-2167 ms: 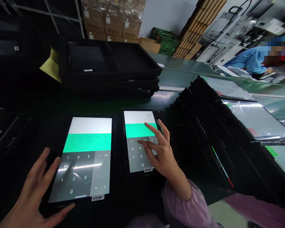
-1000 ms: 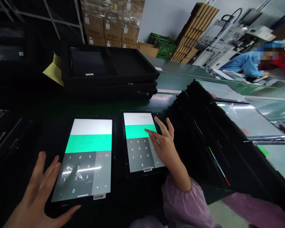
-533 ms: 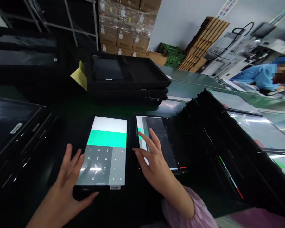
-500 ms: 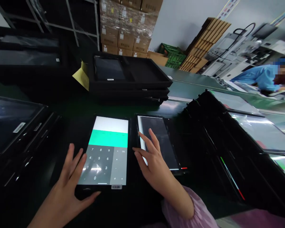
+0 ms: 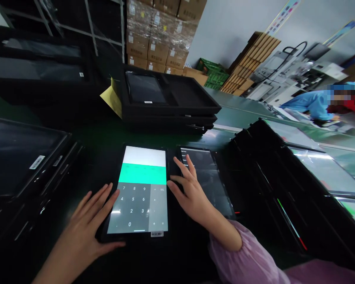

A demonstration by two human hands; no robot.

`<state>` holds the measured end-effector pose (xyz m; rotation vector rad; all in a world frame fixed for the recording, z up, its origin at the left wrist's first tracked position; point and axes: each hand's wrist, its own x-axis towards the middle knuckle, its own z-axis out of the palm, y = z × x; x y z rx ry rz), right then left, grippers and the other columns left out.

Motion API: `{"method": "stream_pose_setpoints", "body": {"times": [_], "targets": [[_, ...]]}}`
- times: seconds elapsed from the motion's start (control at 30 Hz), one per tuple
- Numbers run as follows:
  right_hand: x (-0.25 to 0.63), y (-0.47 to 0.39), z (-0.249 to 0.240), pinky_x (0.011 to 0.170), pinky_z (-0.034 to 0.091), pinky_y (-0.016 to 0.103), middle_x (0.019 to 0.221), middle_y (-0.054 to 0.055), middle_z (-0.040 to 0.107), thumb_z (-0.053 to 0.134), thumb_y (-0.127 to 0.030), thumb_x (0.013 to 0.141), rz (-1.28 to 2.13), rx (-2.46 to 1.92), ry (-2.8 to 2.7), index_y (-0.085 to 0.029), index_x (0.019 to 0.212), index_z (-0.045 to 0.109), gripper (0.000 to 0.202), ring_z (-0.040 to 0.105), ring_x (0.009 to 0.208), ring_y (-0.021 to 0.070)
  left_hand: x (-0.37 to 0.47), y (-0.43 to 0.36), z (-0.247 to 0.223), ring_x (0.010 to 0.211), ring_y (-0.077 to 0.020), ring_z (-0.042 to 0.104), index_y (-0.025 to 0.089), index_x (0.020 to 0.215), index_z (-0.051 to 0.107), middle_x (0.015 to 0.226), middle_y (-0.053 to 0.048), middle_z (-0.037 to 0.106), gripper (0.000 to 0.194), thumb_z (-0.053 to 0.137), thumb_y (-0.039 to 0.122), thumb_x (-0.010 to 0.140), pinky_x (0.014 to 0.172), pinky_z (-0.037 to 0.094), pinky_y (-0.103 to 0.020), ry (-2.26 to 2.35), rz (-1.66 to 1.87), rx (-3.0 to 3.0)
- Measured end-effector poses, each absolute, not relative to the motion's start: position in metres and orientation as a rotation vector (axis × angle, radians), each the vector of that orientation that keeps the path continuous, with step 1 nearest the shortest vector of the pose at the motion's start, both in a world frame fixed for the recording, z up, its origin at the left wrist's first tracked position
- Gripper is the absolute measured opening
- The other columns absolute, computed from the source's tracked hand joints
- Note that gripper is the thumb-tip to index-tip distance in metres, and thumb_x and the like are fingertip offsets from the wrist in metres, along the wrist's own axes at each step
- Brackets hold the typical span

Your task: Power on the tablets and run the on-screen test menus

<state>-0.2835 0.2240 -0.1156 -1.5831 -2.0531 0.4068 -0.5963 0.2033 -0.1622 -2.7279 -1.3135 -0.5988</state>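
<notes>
Worktop (image 5: 106, 136) | 1 bright tablet (image 5: 140, 197), left hand (image 5: 89, 225) | 1 dark tablet (image 5: 211, 185), right hand (image 5: 191, 194)

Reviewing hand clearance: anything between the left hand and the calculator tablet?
Nothing visible: the left hand overlaps the left edge of the calculator tablet. The right hand is at the opposite side, over the dark-screened tablet.

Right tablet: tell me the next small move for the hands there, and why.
I would slide the right hand a little toward its own side, off the left edge of the right tablet: small white text shows at the dark screen's upper left, and the hand seems to cover part of that area.
</notes>
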Motion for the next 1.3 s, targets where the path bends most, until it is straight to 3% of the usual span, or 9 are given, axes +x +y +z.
{"method": "stream_pose_setpoints", "body": {"times": [0.27, 0.4, 0.5, 0.6, 0.63, 0.8, 1.03, 1.2, 1.3], "targets": [[-0.291, 0.236, -0.123, 0.118, 0.033, 0.069, 0.161, 0.018, 0.037, 0.042, -0.049, 0.104, 0.372, -1.587, -2.019, -0.011, 0.107, 0.073, 0.049, 0.006, 0.156, 0.0412, -0.575, 0.193, -0.163, 0.132, -0.0327, 0.057, 0.011, 0.161, 0.019, 0.147, -0.018, 0.056, 0.098, 0.043, 0.074, 0.090, 0.115, 0.033, -0.048, -1.412, -0.687, -2.585], [-0.305, 0.233, -0.118, 0.117, 0.025, 0.075, 0.165, 0.020, 0.027, 0.044, -0.038, 0.105, 0.126, -1.614, -2.075, -0.009, 0.123, 0.068, 0.042, -0.003, 0.156, 0.0431, -0.574, 0.191, -0.164, 0.128, -0.0344, 0.060, 0.011, 0.162, 0.014, 0.147, -0.019, 0.056, 0.106, 0.046, 0.079, 0.086, 0.112, 0.039, -0.052, -1.463, -0.724, -2.591], [-0.321, 0.229, -0.112, 0.118, 0.026, 0.073, 0.167, 0.018, 0.022, 0.044, -0.028, 0.104, 0.044, -1.544, -2.154, -0.013, 0.133, 0.064, 0.038, -0.008, 0.156, 0.0410, -0.580, 0.185, -0.159, 0.132, -0.0376, 0.056, 0.024, 0.162, 0.016, 0.148, -0.013, 0.056, 0.104, 0.055, 0.078, 0.082, 0.097, 0.055, -0.054, -1.663, -0.859, -2.689], [-0.330, 0.230, -0.113, 0.118, 0.026, 0.074, 0.167, 0.014, 0.024, 0.041, -0.025, 0.105, 0.075, -1.546, -2.219, -0.016, 0.132, 0.066, 0.038, -0.008, 0.155, 0.0423, -0.585, 0.176, -0.148, 0.142, -0.0347, 0.046, 0.040, 0.159, 0.023, 0.151, -0.003, 0.055, 0.076, 0.053, 0.062, 0.093, 0.067, 0.063, -0.036, -2.228, -1.048, -2.650], [-0.330, 0.231, -0.114, 0.118, 0.026, 0.074, 0.166, 0.014, 0.026, 0.039, -0.025, 0.106, 0.086, -1.564, -2.213, -0.016, 0.131, 0.067, 0.039, -0.007, 0.156, 0.0425, -0.585, 0.174, -0.145, 0.143, -0.0326, 0.044, 0.042, 0.158, 0.025, 0.151, -0.001, 0.055, 0.068, 0.050, 0.056, 0.096, 0.065, 0.062, -0.032, -2.402, -1.108, -2.588], [-0.321, 0.232, -0.117, 0.119, 0.023, 0.076, 0.164, 0.012, 0.033, 0.036, -0.023, 0.105, 0.064, -1.683, -2.054, -0.014, 0.122, 0.072, 0.041, -0.002, 0.156, 0.0412, -0.588, 0.172, -0.144, 0.138, -0.0292, 0.052, 0.045, 0.146, 0.045, 0.141, 0.003, 0.063, 0.048, 0.048, 0.050, 0.098, 0.106, 0.053, -0.054, -2.498, -1.299, -2.462], [-0.330, 0.231, -0.110, 0.119, 0.018, 0.077, 0.169, 0.005, 0.022, 0.038, -0.026, 0.106, 0.202, -1.643, -2.160, -0.020, 0.129, 0.070, 0.040, -0.009, 0.155, 0.0428, -0.584, 0.176, -0.139, 0.140, -0.0254, 0.049, 0.040, 0.130, 0.059, 0.150, 0.003, 0.053, 0.032, 0.047, 0.042, 0.101, 0.112, 0.050, -0.047, -2.494, -1.420, -2.439], [-0.324, 0.228, -0.111, 0.116, 0.018, 0.082, 0.166, 0.007, 0.029, 0.036, -0.024, 0.105, 0.136, -1.731, -2.076, -0.017, 0.123, 0.072, 0.041, -0.003, 0.156, 0.0449, -0.585, 0.181, -0.139, 0.146, -0.0261, 0.041, 0.042, 0.132, 0.057, 0.154, 0.004, 0.046, 0.033, 0.046, 0.037, 0.102, 0.114, 0.047, -0.048, -2.331, -1.389, -2.545], [-0.327, 0.222, -0.107, 0.118, 0.024, 0.077, 0.167, 0.007, 0.027, 0.039, -0.023, 0.104, 0.159, -1.639, -2.136, -0.017, 0.124, 0.072, 0.039, -0.006, 0.156, 0.0436, -0.583, 0.188, -0.139, 0.149, -0.0273, 0.036, 0.040, 0.135, 0.054, 0.158, 0.003, 0.041, 0.035, 0.046, 0.035, 0.102, 0.119, 0.041, -0.052, -2.209, -1.302, -2.615]]}}
